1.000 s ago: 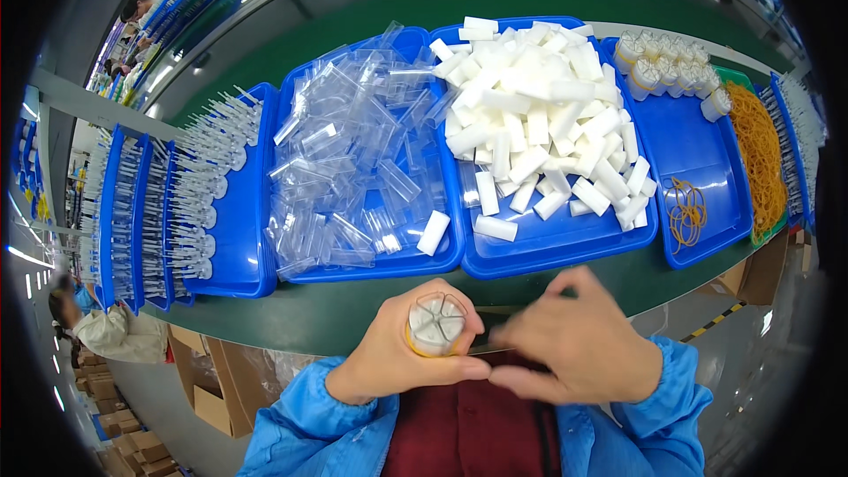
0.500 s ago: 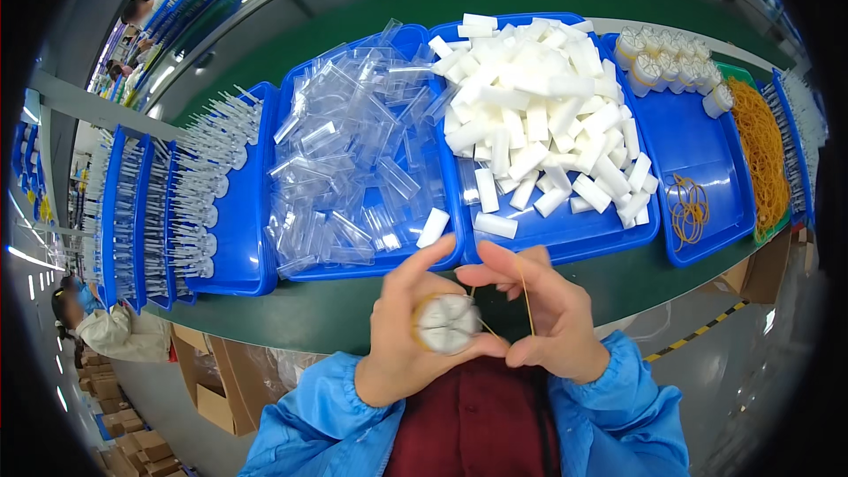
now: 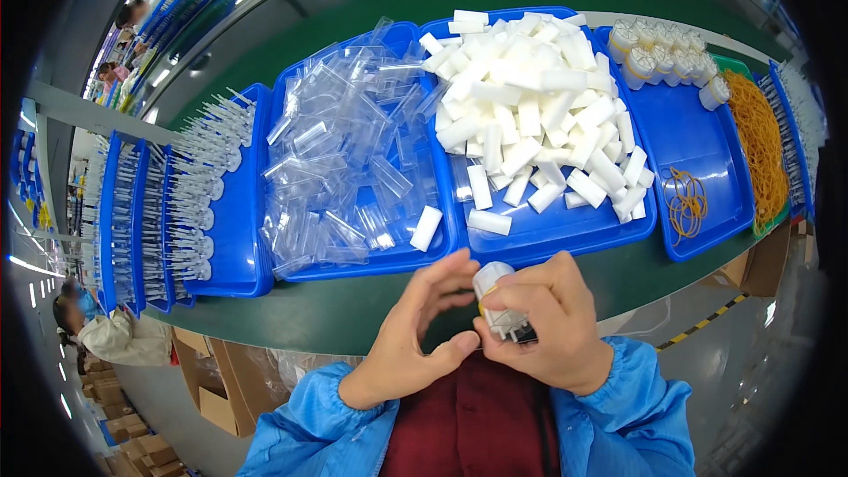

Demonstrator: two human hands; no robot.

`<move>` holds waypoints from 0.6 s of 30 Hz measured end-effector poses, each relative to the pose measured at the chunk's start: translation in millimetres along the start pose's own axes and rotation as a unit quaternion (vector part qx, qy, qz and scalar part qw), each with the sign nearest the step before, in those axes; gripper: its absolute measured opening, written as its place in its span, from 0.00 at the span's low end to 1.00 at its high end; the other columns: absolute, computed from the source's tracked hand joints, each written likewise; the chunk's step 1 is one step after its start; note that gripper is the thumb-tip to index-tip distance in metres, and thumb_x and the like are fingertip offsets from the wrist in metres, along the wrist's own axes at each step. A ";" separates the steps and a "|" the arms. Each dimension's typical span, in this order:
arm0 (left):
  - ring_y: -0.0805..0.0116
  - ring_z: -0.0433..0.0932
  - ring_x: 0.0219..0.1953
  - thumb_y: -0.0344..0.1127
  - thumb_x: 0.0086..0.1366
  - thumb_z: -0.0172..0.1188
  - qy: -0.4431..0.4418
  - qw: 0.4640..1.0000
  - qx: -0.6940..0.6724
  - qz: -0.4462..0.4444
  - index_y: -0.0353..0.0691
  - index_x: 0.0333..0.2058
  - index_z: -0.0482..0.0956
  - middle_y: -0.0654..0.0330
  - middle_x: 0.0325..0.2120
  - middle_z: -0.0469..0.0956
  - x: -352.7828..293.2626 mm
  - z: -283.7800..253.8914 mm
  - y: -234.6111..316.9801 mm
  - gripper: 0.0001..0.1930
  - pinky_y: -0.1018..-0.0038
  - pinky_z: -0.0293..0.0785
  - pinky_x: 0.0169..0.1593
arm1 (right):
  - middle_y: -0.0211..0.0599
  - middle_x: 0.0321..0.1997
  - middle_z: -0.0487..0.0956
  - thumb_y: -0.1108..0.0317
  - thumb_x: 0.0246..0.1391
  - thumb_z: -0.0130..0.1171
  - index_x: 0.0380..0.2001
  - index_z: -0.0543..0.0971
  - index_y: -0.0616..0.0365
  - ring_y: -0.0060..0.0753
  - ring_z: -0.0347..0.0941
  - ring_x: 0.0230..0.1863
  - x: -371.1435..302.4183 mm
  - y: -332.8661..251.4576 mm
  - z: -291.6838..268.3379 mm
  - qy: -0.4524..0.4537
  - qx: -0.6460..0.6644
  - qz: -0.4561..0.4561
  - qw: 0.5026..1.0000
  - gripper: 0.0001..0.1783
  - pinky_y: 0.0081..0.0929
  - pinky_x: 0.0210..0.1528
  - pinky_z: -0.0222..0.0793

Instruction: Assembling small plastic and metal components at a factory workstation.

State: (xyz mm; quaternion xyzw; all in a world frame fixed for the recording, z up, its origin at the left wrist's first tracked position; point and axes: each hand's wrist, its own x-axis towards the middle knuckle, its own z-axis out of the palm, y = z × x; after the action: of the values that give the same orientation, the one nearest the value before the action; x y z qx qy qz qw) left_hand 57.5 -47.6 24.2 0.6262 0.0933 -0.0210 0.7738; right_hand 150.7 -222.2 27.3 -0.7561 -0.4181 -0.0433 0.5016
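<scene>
A bundle of white and transparent pieces (image 3: 494,277), ringed by a yellow rubber band, sits in my right hand (image 3: 558,327), with thumb and fingers closed around it. It is tilted, its white round end pointing up and away. Just left of it, my left hand (image 3: 408,340) is open, thumb and fingers apart and holding nothing. Both hands are over the near edge of the green table (image 3: 353,314). Similar banded bundles (image 3: 645,64) stand grouped in the right-hand blue tray (image 3: 698,146). A few loose rubber bands (image 3: 685,205) lie at that tray's near end.
Ahead are a blue tray of transparent plastic pieces (image 3: 344,150) and one heaped with white foam blocks (image 3: 539,106). At left, stacked trays carry rows of thin white syringe-like parts (image 3: 199,203). Far right holds a pile of orange rubber bands (image 3: 758,150). A person (image 3: 97,318) is at left.
The bundle has passed from my left hand to my right and is tilted. The rubber band stretched by my right fingers is now around it. My left hand has opened.
</scene>
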 end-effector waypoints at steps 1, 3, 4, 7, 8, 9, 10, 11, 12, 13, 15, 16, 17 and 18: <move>0.58 0.73 0.61 0.26 0.57 0.72 -0.008 1.000 -0.012 -0.013 0.32 0.68 0.58 0.52 0.56 0.73 -0.8 -0.5 -0.7 0.43 0.64 0.67 0.66 | 0.33 0.43 0.77 0.73 0.33 0.77 0.41 0.81 0.52 0.39 0.72 0.39 -1.6 -1.6 0.9 -0.014 0.009 -0.004 1.000 0.26 0.33 0.38 0.71; 0.59 0.73 0.61 0.28 0.57 0.74 -0.024 0.998 -0.035 -0.036 0.30 0.67 0.60 0.51 0.58 0.73 -1.2 -3.3 -2.9 0.42 0.64 0.66 0.66 | 0.34 0.46 0.76 0.72 0.35 0.78 0.44 0.81 0.52 0.39 0.72 0.41 -3.9 -3.5 2.7 -0.041 0.026 -0.012 0.999 0.27 0.33 0.42 0.70; 0.61 0.72 0.61 0.28 0.54 0.77 -0.011 0.997 -0.059 -0.038 0.29 0.65 0.63 0.51 0.58 0.73 -1.0 -4.8 -0.3 0.43 0.64 0.65 0.67 | 0.37 0.52 0.76 0.68 0.40 0.79 0.51 0.80 0.55 0.41 0.72 0.48 -3.5 -5.3 -1.3 -0.059 0.094 0.032 0.993 0.31 0.35 0.51 0.70; 0.61 0.72 0.60 0.28 0.51 0.79 -0.040 0.998 -0.056 0.007 0.29 0.64 0.64 0.51 0.58 0.72 -3.9 -13.2 -1.5 0.44 0.64 0.66 0.66 | 0.41 0.58 0.75 0.64 0.45 0.78 0.58 0.77 0.58 0.45 0.72 0.55 -3.9 1.6 -21.6 -0.104 0.258 0.123 0.953 0.35 0.37 0.59 0.69; 0.61 0.71 0.60 0.28 0.49 0.80 -0.064 0.997 -0.038 0.015 0.29 0.64 0.66 0.52 0.58 0.71 -3.9 -15.3 -2.7 0.44 0.63 0.66 0.65 | 0.45 0.63 0.73 0.61 0.46 0.77 0.62 0.74 0.60 0.48 0.71 0.60 -8.3 11.3 -23.5 -0.138 0.250 0.127 0.950 0.40 0.38 0.64 0.66; 0.61 0.71 0.60 0.28 0.49 0.81 -0.075 0.996 -0.026 0.027 0.29 0.63 0.66 0.52 0.58 0.71 -3.7 -16.2 -3.5 0.44 0.63 0.66 0.65 | 0.46 0.63 0.73 0.60 0.47 0.77 0.62 0.74 0.61 0.47 0.71 0.60 -10.2 12.1 -23.7 -0.145 0.256 0.136 0.946 0.40 0.37 0.64 0.66; 0.61 0.71 0.60 0.28 0.48 0.81 -0.086 0.995 -0.014 0.040 0.30 0.63 0.67 0.51 0.58 0.70 -3.4 -16.8 -4.1 0.44 0.63 0.66 0.65 | 0.47 0.63 0.73 0.60 0.47 0.77 0.62 0.74 0.61 0.46 0.71 0.60 -12.5 11.8 -23.9 -0.153 0.261 0.145 0.942 0.40 0.37 0.64 0.66; 0.61 0.70 0.60 0.28 0.48 0.81 -0.096 0.994 -0.001 0.052 0.30 0.63 0.67 0.51 0.58 0.70 -3.5 -17.5 -4.4 0.45 0.64 0.66 0.64 | 0.48 0.63 0.74 0.60 0.48 0.76 0.62 0.74 0.62 0.46 0.71 0.60 -13.9 11.9 -23.7 -0.161 0.268 0.153 0.937 0.39 0.37 0.64 0.66; 0.60 0.70 0.60 0.28 0.47 0.81 -0.102 0.993 0.010 0.063 0.29 0.63 0.68 0.51 0.57 0.71 -3.3 -18.4 -3.1 0.45 0.64 0.66 0.64 | 0.49 0.61 0.76 0.60 0.49 0.76 0.62 0.73 0.64 0.45 0.73 0.58 -13.5 10.2 -25.0 -0.158 0.251 0.133 0.946 0.39 0.37 0.60 0.69; 0.60 0.70 0.60 0.28 0.47 0.81 -0.106 0.991 0.018 0.073 0.29 0.63 0.68 0.51 0.57 0.71 -4.1 -18.8 -2.4 0.44 0.64 0.66 0.64 | 0.49 0.60 0.76 0.60 0.49 0.76 0.62 0.73 0.64 0.45 0.74 0.56 -14.6 9.9 -24.9 -0.151 0.234 0.107 0.954 0.39 0.37 0.59 0.70; 0.61 0.71 0.59 0.28 0.47 0.81 -0.114 0.989 0.032 0.093 0.29 0.62 0.69 0.51 0.56 0.72 -6.2 -19.2 -1.7 0.44 0.64 0.66 0.63 | 0.49 0.59 0.78 0.60 0.49 0.75 0.61 0.73 0.65 0.45 0.76 0.54 -17.4 8.4 -24.5 -0.138 0.198 0.055 0.969 0.39 0.37 0.57 0.71; 0.61 0.71 0.59 0.27 0.47 0.81 -0.104 0.990 0.025 0.086 0.29 0.62 0.69 0.52 0.56 0.72 -5.7 -18.5 -2.4 0.43 0.64 0.66 0.63 | 0.49 0.58 0.78 0.60 0.48 0.76 0.61 0.73 0.65 0.46 0.76 0.53 -17.9 10.0 -23.4 -0.136 0.200 0.060 0.968 0.39 0.37 0.56 0.71; 0.61 0.71 0.59 0.27 0.47 0.81 -0.095 0.992 0.017 0.081 0.29 0.62 0.69 0.52 0.55 0.72 -3.5 -17.0 -4.1 0.43 0.64 0.66 0.63 | 0.49 0.58 0.78 0.60 0.48 0.76 0.61 0.73 0.65 0.46 0.77 0.52 -18.1 13.7 -22.0 -0.133 0.200 0.065 0.968 0.40 0.37 0.55 0.72; 0.62 0.72 0.58 0.27 0.47 0.81 -0.086 0.993 0.010 0.075 0.29 0.61 0.70 0.52 0.55 0.72 -1.9 -15.2 -5.9 0.43 0.63 0.67 0.63 | 0.50 0.58 0.78 0.61 0.47 0.76 0.61 0.73 0.66 0.46 0.77 0.52 -17.5 15.9 -21.5 -0.131 0.200 0.070 0.968 0.40 0.37 0.55 0.72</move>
State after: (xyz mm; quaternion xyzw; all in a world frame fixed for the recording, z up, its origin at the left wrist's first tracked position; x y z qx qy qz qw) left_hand 53.0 -34.3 15.8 0.6349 -0.0211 -0.0172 0.7722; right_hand 157.7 -251.9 17.9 -0.6666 -0.4264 0.1755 0.5856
